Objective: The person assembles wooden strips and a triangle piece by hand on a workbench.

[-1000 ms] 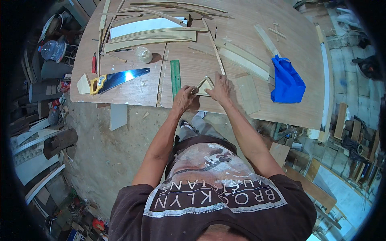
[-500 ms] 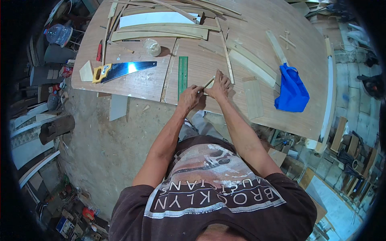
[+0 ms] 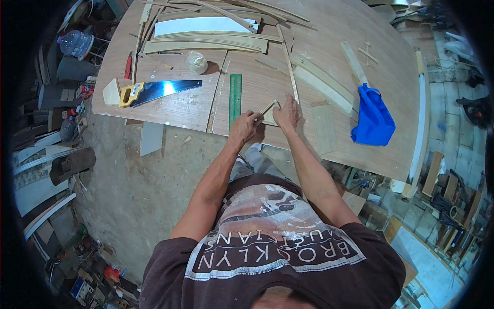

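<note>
Wooden triangle (image 3: 270, 115) lies near the front edge of the table (image 3: 180, 110), between my left hand (image 3: 243, 126) and my right hand (image 3: 287, 115). Relation to check: its visible side strip slants from near left to far right. My left hand meets the near-left end; my right hand meets the far-right point. Both hands are at the piece, so neither is clearly nearer. Left grip: narrow, fingertips pinched on the corner. Right grip: fingers bent against the point; I cannot tell whether they clamp it, as the hand covers the right side. Clearance: a green ruler (image 3: 235, 98) lies just beside my left hand, on its far side. Change from the frame half a second earlier: my right hand has shifted to the right, uncovering the pale panel inside the triangle; my left hand remains at the same corner.
</note>
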`<action>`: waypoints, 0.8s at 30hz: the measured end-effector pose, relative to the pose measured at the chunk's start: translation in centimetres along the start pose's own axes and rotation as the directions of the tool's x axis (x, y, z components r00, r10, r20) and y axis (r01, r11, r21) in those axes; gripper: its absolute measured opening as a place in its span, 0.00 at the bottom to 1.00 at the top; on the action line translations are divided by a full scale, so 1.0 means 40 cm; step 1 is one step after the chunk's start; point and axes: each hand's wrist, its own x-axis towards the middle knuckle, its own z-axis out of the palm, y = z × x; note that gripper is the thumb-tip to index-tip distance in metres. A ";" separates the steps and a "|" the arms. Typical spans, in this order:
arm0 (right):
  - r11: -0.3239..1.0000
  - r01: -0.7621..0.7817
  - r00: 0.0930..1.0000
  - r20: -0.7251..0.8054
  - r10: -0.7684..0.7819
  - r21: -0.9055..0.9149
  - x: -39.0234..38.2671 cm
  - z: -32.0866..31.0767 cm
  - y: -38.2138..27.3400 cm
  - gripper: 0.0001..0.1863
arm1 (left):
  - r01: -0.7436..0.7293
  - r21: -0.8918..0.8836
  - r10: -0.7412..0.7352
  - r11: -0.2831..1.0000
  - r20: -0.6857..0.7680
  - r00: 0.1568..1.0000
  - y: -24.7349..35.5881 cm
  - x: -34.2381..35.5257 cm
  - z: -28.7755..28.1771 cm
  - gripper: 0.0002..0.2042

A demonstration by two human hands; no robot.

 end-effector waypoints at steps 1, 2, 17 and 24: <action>0.996 0.077 0.997 -0.025 -0.076 0.051 0.003 -0.010 0.007 0.34 | 0.000 -0.002 0.000 1.000 -0.002 1.000 0.000 0.001 0.000 0.06; 0.996 0.079 0.997 -0.026 -0.078 0.048 0.004 -0.020 0.015 0.34 | 0.003 0.006 -0.003 1.000 0.009 1.000 0.000 0.003 0.001 0.06; 0.946 0.128 0.720 0.628 -0.295 0.299 -0.013 -0.015 0.027 0.24 | -0.012 0.037 0.012 0.999 -0.001 1.000 -0.022 0.006 0.022 0.09; 0.951 0.263 0.877 0.452 -0.164 -0.164 -0.010 -0.105 -0.011 0.14 | -0.024 0.011 0.024 1.000 -0.006 1.000 -0.018 0.003 0.011 0.07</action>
